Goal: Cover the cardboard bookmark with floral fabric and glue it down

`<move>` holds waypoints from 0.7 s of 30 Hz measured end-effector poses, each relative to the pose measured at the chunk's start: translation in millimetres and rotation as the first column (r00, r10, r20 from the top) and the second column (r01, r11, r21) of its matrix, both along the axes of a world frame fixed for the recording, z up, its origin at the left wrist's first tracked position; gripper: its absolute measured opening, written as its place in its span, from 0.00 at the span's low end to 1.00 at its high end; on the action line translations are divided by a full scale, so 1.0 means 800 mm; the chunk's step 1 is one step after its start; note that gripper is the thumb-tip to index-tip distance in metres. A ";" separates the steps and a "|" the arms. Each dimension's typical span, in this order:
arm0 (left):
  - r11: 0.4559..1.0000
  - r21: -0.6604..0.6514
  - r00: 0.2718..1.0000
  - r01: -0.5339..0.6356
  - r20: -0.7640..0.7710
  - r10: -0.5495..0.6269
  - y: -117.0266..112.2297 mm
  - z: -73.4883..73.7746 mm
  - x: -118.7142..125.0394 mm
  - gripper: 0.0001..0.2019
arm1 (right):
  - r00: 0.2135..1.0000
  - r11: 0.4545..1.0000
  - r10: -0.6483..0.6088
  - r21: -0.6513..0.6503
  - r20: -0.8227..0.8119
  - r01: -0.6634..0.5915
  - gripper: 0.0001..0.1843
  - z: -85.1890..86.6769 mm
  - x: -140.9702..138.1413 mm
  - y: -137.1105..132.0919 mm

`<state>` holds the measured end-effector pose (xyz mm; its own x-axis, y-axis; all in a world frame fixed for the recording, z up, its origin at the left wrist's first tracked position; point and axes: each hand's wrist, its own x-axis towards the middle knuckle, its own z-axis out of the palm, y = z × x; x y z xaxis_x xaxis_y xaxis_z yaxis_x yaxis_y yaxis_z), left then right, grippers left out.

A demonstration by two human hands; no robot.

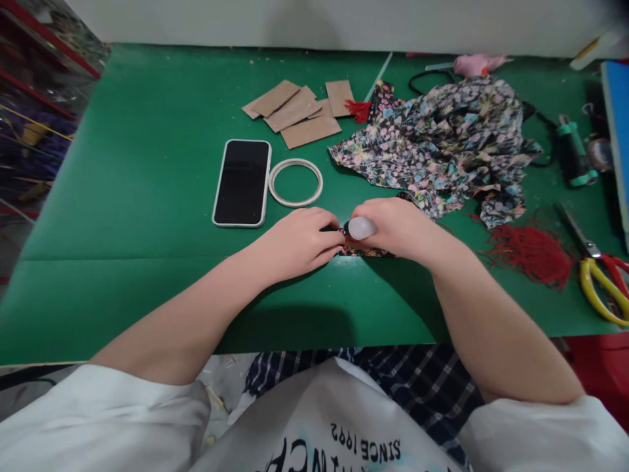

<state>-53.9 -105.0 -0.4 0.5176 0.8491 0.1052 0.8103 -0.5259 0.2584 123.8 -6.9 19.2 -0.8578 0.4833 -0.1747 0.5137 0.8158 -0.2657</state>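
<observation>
My left hand [301, 241] and my right hand [397, 226] meet at the middle of the green table [147, 196]. Both are curled, fingers pressed down on a small flat piece wrapped in floral fabric [366, 251], most of it hidden under them. My right hand also grips a small white rounded thing [362, 227], perhaps a bottle or cap; I cannot make out which. A white ring [295, 183] and a phone [242, 183] with a dark screen lie just beyond my left hand.
A crumpled heap of floral fabric [442, 144] lies beyond my right hand. Several cardboard pieces [299, 113] sit further back. Red thread [533, 252], yellow-handled scissors [602, 275] and a green-and-black tool [572, 151] are on the right. Shelving stands at the far left.
</observation>
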 end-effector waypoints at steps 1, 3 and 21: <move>1.000 -0.002 1.000 -0.002 -0.002 0.002 0.000 0.000 0.000 0.16 | 1.000 1.000 0.002 0.008 0.000 -0.002 0.11 0.000 0.000 0.000; 1.000 -0.005 1.000 -0.004 -0.002 0.004 0.000 0.000 0.000 0.15 | 1.000 1.000 0.004 0.031 0.007 -0.005 0.10 0.000 0.000 -0.002; 1.000 0.016 1.000 0.002 -0.021 -0.002 0.000 0.000 0.000 0.15 | 0.998 0.978 0.059 0.200 0.009 -0.060 0.06 -0.004 0.004 -0.011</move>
